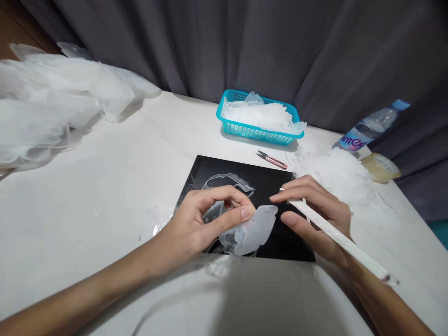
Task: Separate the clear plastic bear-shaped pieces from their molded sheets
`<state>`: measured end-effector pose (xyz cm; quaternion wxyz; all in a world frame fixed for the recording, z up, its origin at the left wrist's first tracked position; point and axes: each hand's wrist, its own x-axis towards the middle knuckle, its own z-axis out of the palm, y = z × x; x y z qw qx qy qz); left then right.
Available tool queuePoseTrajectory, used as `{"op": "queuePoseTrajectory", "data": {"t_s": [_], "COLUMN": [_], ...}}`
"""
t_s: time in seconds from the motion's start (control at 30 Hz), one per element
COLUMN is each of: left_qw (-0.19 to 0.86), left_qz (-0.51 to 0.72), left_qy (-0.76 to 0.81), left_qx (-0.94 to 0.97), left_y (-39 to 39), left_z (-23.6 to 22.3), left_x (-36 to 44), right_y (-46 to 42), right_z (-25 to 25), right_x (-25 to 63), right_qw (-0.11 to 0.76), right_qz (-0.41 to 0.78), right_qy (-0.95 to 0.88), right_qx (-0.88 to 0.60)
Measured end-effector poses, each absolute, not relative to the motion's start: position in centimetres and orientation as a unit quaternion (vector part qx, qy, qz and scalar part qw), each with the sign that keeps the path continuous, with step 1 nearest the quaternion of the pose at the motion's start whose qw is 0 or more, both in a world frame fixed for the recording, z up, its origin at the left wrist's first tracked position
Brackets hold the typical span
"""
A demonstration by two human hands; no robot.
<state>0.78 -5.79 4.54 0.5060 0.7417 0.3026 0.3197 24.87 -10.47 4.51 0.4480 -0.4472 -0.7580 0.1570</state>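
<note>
My left hand (205, 219) is closed in a pinch on a small translucent white plastic piece (254, 228), held over a black mat (276, 184) on the white table (115, 186). More clear plastic pieces (229, 179) lie on the mat under and behind that hand. My right hand (315, 212) grips a long thin white stick (345, 242) that runs down to the right, its tip close to the held piece. A ring shows on one right finger.
A turquoise basket (257, 133) full of clear pieces stands at the back. Small pink snips (271, 160) lie before it. A heap of white scraps (334, 172), a water bottle (369, 128) and a tape roll (381, 167) are right. A big pile of translucent sheets (52, 102) fills the left.
</note>
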Motion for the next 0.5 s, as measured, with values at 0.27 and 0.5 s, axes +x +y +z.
{"op": "queuePoseTrajectory", "data": {"t_s": [0.27,0.5], "left_qw": [0.536,0.632], "left_qz": [0.305,0.295], "left_qy": [0.306,0.299], "left_qx": [0.725,0.651], "left_y": [-6.0,-6.1], "left_z": [4.0,3.9], "left_x": [1.1,1.5], "right_y": [-10.9,-11.2], "right_z": [3.8,4.1], "right_x": [23.2,23.3], "right_qw": [0.452,0.449], "right_qz": [0.144,0.22], "right_qy": [-0.774,-0.747], "right_qx": [-0.418,-0.437]}}
